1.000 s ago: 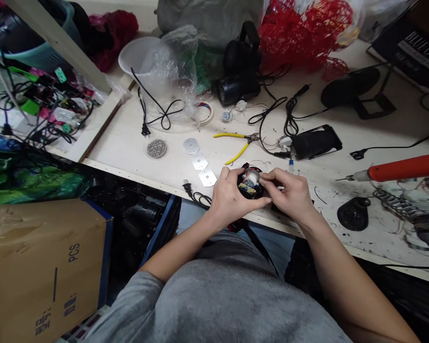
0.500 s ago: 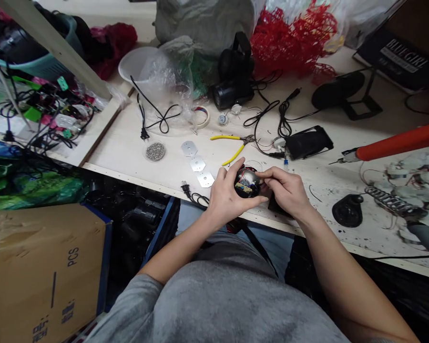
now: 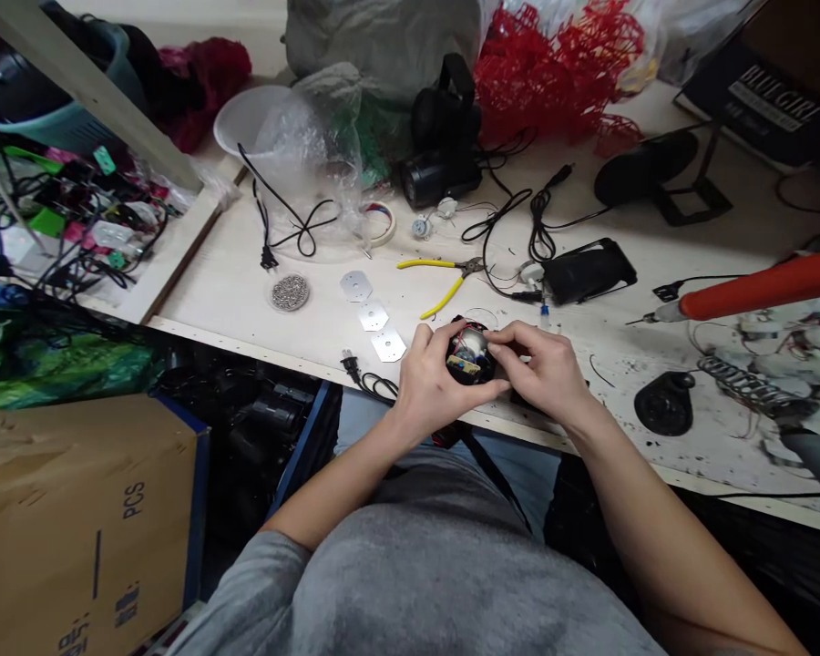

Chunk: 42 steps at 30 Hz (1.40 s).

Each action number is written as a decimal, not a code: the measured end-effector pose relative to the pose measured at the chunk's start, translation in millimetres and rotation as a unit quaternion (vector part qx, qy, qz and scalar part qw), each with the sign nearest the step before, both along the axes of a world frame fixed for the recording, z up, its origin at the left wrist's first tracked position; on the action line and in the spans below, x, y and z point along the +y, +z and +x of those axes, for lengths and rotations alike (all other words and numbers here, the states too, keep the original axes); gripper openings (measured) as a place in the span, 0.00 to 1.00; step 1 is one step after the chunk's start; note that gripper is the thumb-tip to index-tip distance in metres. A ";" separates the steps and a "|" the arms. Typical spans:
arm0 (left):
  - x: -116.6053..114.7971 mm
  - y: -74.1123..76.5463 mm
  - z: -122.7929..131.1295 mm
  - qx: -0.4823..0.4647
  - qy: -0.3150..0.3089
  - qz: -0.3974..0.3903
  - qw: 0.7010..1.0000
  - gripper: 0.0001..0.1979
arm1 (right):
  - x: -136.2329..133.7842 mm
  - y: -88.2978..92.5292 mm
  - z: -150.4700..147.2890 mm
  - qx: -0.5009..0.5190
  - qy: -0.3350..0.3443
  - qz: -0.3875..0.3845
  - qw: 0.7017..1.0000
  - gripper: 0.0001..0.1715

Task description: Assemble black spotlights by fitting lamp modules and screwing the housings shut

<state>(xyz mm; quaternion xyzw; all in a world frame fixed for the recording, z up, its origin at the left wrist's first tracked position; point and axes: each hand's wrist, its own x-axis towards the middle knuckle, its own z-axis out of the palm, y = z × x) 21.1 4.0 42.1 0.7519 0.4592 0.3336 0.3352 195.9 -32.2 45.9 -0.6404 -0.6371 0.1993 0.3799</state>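
Observation:
My left hand [image 3: 432, 378] wraps its thumb and fingers round a black round lamp housing [image 3: 470, 351], tilted near the bench's front edge. Inside the housing show a silvery dome, red wires and a small yellowish circuit board. At its right rim, my right hand [image 3: 545, 366] pinches with thumb and forefinger; whatever lies between those fingertips is too small to make out. Just beyond the housing lie yellow-handled cutting pliers [image 3: 444, 278], their handles spread. To the left, flat silvery plates [image 3: 373, 316] lie in a slanting row.
A dish of small screws [image 3: 290, 292] and a tape roll [image 3: 381, 224] sit on the left. An orange electric screwdriver [image 3: 758, 287] juts in from the right, above a coiled spring [image 3: 752, 383]. Black lamps [image 3: 444, 173] and cables stand behind; a cardboard box [image 3: 75, 519] is lower left.
My right thumb and forefinger have shifted slightly at the housing's rim. The housing stays in my left hand. The whole view has moved a little.

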 end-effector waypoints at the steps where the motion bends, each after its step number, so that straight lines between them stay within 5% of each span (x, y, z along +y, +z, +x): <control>1: -0.2 0.7 0.3 0.003 -0.002 -0.001 1.000 0.40 | -0.3 -1.4 -0.5 -0.010 -0.008 0.003 1.000 0.07; 8: -0.6 6.9 1.2 0.037 -0.013 -0.028 0.999 0.39 | -4.3 -12.5 -5.5 -0.104 0.003 0.121 0.987 0.07; 15: -0.1 7.6 -1.5 0.044 -0.017 -0.051 0.998 0.39 | -4.7 -16.2 -8.3 -0.149 0.020 0.152 0.977 0.08; 28: 2.3 3.4 -5.0 0.026 -0.009 -0.046 0.999 0.38 | 1.1 -17.4 -9.9 -0.198 0.068 0.147 0.967 0.08; 42: 5.3 5.1 -4.1 0.038 -0.005 -0.044 0.998 0.40 | 4.2 -21.1 -10.7 -0.164 0.042 0.119 0.978 0.07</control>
